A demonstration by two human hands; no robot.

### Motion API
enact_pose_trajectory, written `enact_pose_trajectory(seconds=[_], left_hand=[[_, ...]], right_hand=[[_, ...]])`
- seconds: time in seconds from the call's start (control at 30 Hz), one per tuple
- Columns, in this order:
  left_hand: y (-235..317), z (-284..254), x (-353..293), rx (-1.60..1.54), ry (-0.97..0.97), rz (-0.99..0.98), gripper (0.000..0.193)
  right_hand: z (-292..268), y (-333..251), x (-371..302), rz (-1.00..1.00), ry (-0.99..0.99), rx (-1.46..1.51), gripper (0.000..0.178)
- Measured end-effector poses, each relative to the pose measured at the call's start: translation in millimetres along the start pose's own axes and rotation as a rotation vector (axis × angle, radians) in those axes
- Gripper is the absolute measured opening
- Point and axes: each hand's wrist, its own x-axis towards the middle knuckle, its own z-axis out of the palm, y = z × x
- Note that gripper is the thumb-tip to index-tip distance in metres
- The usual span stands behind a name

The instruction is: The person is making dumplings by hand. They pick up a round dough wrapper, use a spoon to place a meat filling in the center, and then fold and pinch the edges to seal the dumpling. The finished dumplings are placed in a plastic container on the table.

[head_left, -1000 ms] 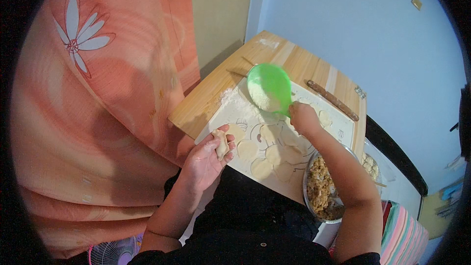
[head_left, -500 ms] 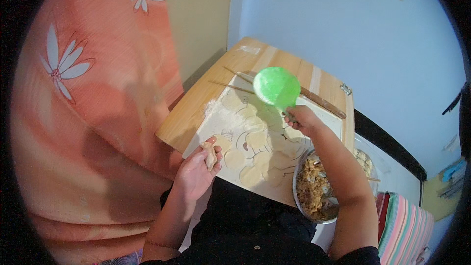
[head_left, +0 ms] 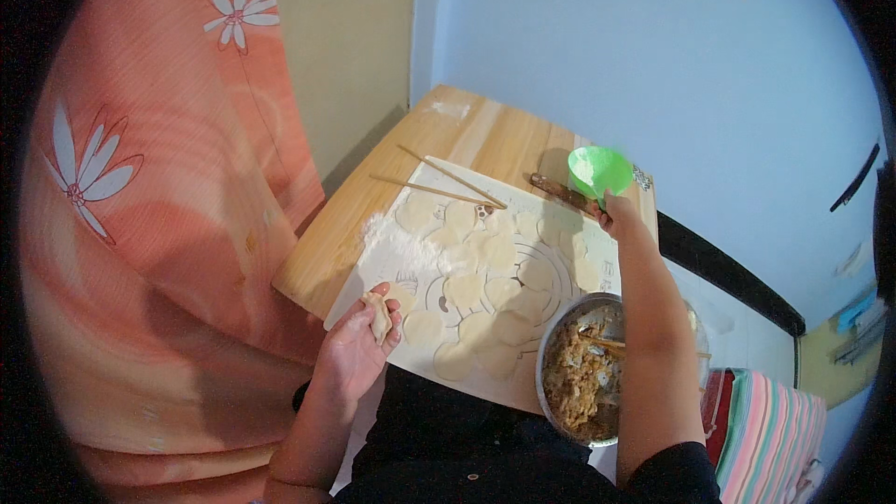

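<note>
Wooden surface [head_left: 485,135] against a pale blue wall, orange flowered curtain at left: the left hand [head_left: 355,350] cups a folded dumpling [head_left: 380,315], long axis near-to-far, while the right hand [head_left: 621,215] grasps a green bowl [head_left: 597,171] at the far right, mouth upward.

Illumination: soft, even, moderately bright; source apparently upper right. Faint shadows fall on the bench [head_left: 485,135]. No glare. Fisheye distortion bends straight edges; corners are vignetted black. Slight overall softness.
</note>
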Motion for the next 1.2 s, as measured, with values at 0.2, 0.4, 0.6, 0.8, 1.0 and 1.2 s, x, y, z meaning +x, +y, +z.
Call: enact_pose_trajectory(seconds=[0.2, 0.4, 0.6, 0.8, 1.0, 1.2], left_hand=[[0.1, 4.5, 7.9, 0.044, -0.047, 0.030, 0.037], [-7.8, -16.0, 47.3, 0.029, -0.105, 0.059, 0.032], [-10.5, -29.5, 66.5, -0.012, -0.080, 0.061, 0.031], [-6.4, -17.6, 57.8, 0.002, -0.065, 0.064, 0.033], [-20.5, -7.4, 62.6, 0.192, -0.144, 0.025, 0.036], [-53.9, 27.8, 59.7, 0.476, -0.275, -0.051, 0.035]], right_hand=[[-1.9, -4.8, -19.2, -0.315, 0.249, -0.631, 0.042], [56.8, 7.1, -56.2, -0.936, 0.241, -1.417, 0.029], [204.1, 84.0, -151.8, -1.550, -0.717, -0.928, 0.018], [222.0, 93.3, -164.0, -1.616, -0.681, -1.417, 0.014], [189.3, 72.9, -191.9, -0.918, -0.678, -0.759, 0.014], [129.0, 48.8, -245.6, -0.610, -0.787, -0.611, 0.015]])
